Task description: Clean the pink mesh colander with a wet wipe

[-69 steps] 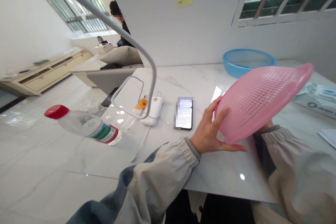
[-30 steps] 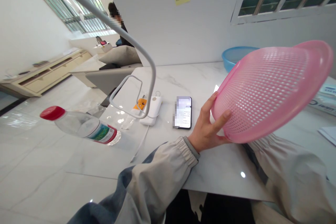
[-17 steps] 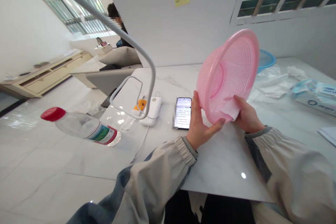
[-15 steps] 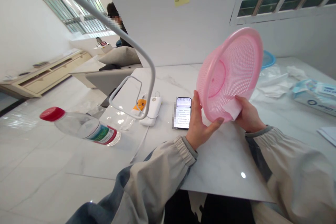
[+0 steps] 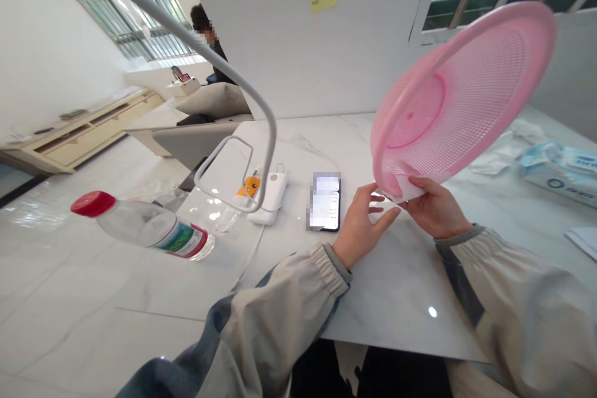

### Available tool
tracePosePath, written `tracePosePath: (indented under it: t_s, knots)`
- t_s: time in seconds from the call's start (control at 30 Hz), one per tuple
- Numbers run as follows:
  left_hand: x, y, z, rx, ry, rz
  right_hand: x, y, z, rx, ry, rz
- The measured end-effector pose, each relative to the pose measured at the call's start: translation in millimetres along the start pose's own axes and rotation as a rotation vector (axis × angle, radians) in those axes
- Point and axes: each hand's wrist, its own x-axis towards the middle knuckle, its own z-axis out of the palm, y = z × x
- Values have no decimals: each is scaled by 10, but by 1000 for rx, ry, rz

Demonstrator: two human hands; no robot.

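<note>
The person's right hand is pinching the lower rim of a round, pink, perforated plastic basket, its thumb lying along the inside and its other fingers curling out of sight beneath, with a folded piece of thin white tissue being trapped between thumb and plastic. The basket is hanging at a steep tilt above the right half of a glossy white marble-patterned counter, its open side facing the right edge and the near edge. The left hand is standing half open just beside that rim, thumb and fingers well parted and gripping nothing that shows; whether its fingertips are touching the plastic is impossible to tell. Since a single grip at one end seems to be carrying the wide bowl, the likeliest trouble is the basket twisting or swinging down, with the smooth tissue sliding under the thumb as the cause. A drop could be knocking the flat black-framed phone lying near the counter's middle, or the pale blue-and-white plastic packet lying towards the right edge. The tissue itself could be tearing if it is catching on the mesh. The clear red-capped plastic bottle is standing towards the left edge, well apart from all this.
</note>
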Motion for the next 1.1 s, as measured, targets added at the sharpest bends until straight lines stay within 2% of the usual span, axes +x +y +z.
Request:
tracePosePath:
  t_s: [0.2, 0.43, 0.53, 0.63, 0.73, 0.83, 0.97, 1.1]
  knots:
    - [26, -20, -7, 5, 28, 46, -13, 7, 5, -41, -40, 37]
    - [45, 71, -52, 89, 110, 61, -36, 4, 27, -62, -161, 85]
    - [45, 135, -72, 152, 129, 18, -12, -15, 0, -16, -109, 70]
    - [49, 178, -79, 169, 134, 52, 26, -33, -53, 13, -25, 25]
    - [47, 197, -75, 112, 88, 93, 64, -43, -102, 34, 19, -22]
    - [30, 194, -65, 73, -20, 83, 93, -59, -125, 41, 34, -44]
    - [-4, 149, -40, -13, -97, 0, 123, -79, -124, 55, 70, -62]
    - [-18, 99, 2, -265, -168, -154, 131, -46, -109, 38, 109, -91]
